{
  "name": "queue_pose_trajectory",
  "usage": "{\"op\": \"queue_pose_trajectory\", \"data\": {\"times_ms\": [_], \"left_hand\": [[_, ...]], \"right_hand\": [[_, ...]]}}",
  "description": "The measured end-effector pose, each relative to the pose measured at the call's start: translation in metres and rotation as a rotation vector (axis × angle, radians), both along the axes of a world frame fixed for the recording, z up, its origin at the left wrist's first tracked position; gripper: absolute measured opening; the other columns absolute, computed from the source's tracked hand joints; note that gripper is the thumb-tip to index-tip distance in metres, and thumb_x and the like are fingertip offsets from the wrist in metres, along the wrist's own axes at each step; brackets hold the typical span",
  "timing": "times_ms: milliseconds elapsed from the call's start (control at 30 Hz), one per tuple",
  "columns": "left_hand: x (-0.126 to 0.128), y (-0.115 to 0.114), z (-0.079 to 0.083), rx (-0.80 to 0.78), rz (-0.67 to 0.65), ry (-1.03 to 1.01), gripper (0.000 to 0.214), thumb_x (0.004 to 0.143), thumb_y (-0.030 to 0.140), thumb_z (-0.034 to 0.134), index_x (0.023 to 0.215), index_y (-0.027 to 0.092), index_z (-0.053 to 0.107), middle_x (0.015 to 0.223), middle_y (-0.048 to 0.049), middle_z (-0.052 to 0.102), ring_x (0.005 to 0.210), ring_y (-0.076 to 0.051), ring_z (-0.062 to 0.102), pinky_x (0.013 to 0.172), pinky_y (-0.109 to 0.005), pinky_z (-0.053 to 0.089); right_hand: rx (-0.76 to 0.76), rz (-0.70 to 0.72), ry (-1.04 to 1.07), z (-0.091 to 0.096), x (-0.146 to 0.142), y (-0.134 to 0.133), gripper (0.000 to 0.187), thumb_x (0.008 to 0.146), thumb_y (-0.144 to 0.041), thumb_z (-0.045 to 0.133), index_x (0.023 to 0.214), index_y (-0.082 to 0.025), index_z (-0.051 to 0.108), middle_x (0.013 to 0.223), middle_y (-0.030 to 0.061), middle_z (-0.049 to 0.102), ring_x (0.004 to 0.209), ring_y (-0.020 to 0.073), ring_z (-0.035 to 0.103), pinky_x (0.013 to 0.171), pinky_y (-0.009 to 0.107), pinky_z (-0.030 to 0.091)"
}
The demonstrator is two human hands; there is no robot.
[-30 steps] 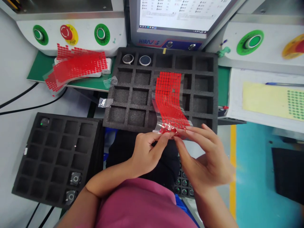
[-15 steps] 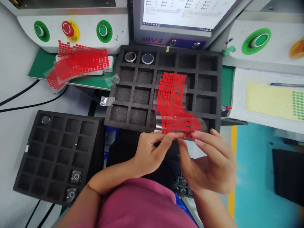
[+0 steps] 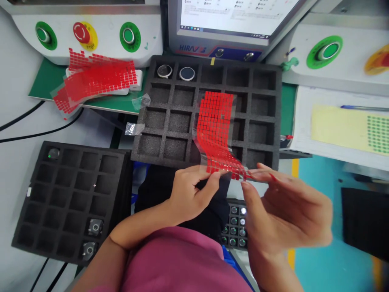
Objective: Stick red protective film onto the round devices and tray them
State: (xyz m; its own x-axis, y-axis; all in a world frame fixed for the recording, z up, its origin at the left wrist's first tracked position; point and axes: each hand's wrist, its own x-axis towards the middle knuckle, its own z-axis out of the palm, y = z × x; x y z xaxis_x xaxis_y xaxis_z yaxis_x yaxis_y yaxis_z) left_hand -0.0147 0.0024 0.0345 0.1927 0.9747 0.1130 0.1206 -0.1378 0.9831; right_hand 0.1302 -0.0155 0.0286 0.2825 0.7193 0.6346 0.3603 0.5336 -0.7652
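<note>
My left hand (image 3: 188,194) pinches the near edge of a clear sheet of small red stickers (image 3: 215,125), which curls up over a black foam tray (image 3: 170,121). My right hand (image 3: 285,211) is just right of the sheet's near corner. Its thumb and forefinger are close together, with a small red sticker (image 3: 272,176) at the fingertips; the hand is slightly blurred. Two round parts (image 3: 164,71) sit in the tray's far-left cells.
A second foam tray (image 3: 69,190) at the left holds a few parts. More red sticker sheets (image 3: 94,79) are piled by a machine with a red stop button (image 3: 79,32). Behind is a monitor (image 3: 225,16), at right a yellow sheet (image 3: 343,125), and below my hands small round parts (image 3: 235,225).
My right hand has drawn away to the right from the sheet's near edge, with a red sticker at its fingertips. My left hand still holds the sheet.
</note>
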Motion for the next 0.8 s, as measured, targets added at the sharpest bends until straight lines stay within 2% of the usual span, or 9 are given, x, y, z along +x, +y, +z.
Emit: {"op": "queue_pose_trajectory", "data": {"times_ms": [167, 233, 333, 433, 567, 667, 733, 800], "left_hand": [[-0.003, 0.002, -0.003, -0.04, 0.031, 0.056, 0.026, 0.096, 0.022, 0.053, 0.081, 0.018, 0.075, 0.082, -0.0045, 0.078, 0.079, -0.018, 0.075, 0.074, -0.026, 0.058], [-0.007, 0.002, -0.007, -0.089, 0.072, 0.07, 0.026, 0.096, 0.024, 0.054, 0.08, 0.017, 0.074, 0.078, -0.0042, 0.077, 0.075, -0.017, 0.074, 0.07, -0.025, 0.057], [-0.018, 0.003, -0.009, -0.144, 0.162, 0.093, 0.027, 0.097, 0.026, 0.053, 0.08, 0.017, 0.072, 0.073, -0.0026, 0.075, 0.066, -0.016, 0.071, 0.065, -0.025, 0.055], [-0.043, 0.011, -0.001, -0.062, 0.297, 0.219, 0.026, 0.097, 0.028, 0.053, 0.08, 0.019, 0.069, 0.065, 0.0004, 0.068, 0.059, -0.014, 0.065, 0.06, -0.024, 0.051], [-0.103, 0.045, 0.037, 0.145, 0.526, 0.35, 0.021, 0.095, 0.028, 0.058, 0.077, 0.02, 0.065, 0.068, 0.0018, 0.061, 0.065, -0.012, 0.058, 0.063, -0.023, 0.047], [-0.168, 0.096, 0.07, 0.228, 0.615, 0.277, 0.023, 0.09, 0.04, 0.063, 0.082, 0.019, 0.064, 0.073, 0.0007, 0.061, 0.067, -0.013, 0.057, 0.064, -0.025, 0.049], [-0.213, 0.135, 0.086, 0.136, 0.702, 0.17, 0.023, 0.09, 0.04, 0.064, 0.089, 0.017, 0.064, 0.071, 0.0003, 0.062, 0.065, -0.013, 0.057, 0.064, -0.026, 0.052], [-0.249, 0.168, 0.093, -0.035, 0.739, 0.219, 0.027, 0.095, 0.039, 0.062, 0.082, 0.015, 0.061, 0.062, 0.0019, 0.056, 0.059, -0.009, 0.05, 0.062, -0.024, 0.052]], "right_hand": [[-0.118, -0.031, 0.168, 0.001, -0.005, 0.001, 0.043, 0.073, 0.002, 0.078, 0.11, -0.02, 0.071, 0.084, -0.0008, 0.072, 0.074, 0.0152, 0.071, 0.084, 0.037, 0.064], [-0.138, -0.056, 0.199, -0.001, -0.002, 0.003, 0.042, 0.072, 0.0, 0.08, 0.108, -0.021, 0.072, 0.085, -0.0005, 0.074, 0.072, 0.0154, 0.072, 0.085, 0.038, 0.065], [-0.046, -0.047, 0.128, -0.007, 0.006, 0.005, 0.048, 0.064, 0.003, 0.085, 0.104, -0.021, 0.076, 0.073, -0.0015, 0.074, 0.058, 0.0159, 0.071, 0.079, 0.033, 0.067], [-0.032, -0.052, 0.094, -0.013, 0.013, 0.007, 0.051, 0.057, -0.001, 0.091, 0.101, -0.022, 0.077, 0.063, 0.0011, 0.073, 0.048, 0.0222, 0.069, 0.066, 0.036, 0.068], [-0.149, -0.078, 0.117, -0.012, 0.013, 0.013, 0.04, 0.059, -0.021, 0.096, 0.092, -0.026, 0.075, 0.062, 0.0027, 0.071, 0.049, 0.0289, 0.069, 0.059, 0.046, 0.067], [-0.167, -0.187, 0.126, -0.003, 0.005, 0.022, 0.039, 0.063, -0.047, 0.093, 0.091, -0.03, 0.071, 0.066, 0.0034, 0.071, 0.059, 0.0323, 0.072, 0.061, 0.051, 0.066], [-0.174, -0.251, 0.154, 0.002, -0.002, 0.028, 0.045, 0.063, -0.059, 0.088, 0.094, -0.032, 0.069, 0.074, 0.0056, 0.072, 0.069, 0.0354, 0.074, 0.064, 0.054, 0.065], [-0.163, -0.284, 0.182, 0.006, -0.008, 0.028, 0.05, 0.062, -0.064, 0.086, 0.096, -0.033, 0.068, 0.078, 0.0067, 0.072, 0.076, 0.0372, 0.074, 0.065, 0.055, 0.065]]}}
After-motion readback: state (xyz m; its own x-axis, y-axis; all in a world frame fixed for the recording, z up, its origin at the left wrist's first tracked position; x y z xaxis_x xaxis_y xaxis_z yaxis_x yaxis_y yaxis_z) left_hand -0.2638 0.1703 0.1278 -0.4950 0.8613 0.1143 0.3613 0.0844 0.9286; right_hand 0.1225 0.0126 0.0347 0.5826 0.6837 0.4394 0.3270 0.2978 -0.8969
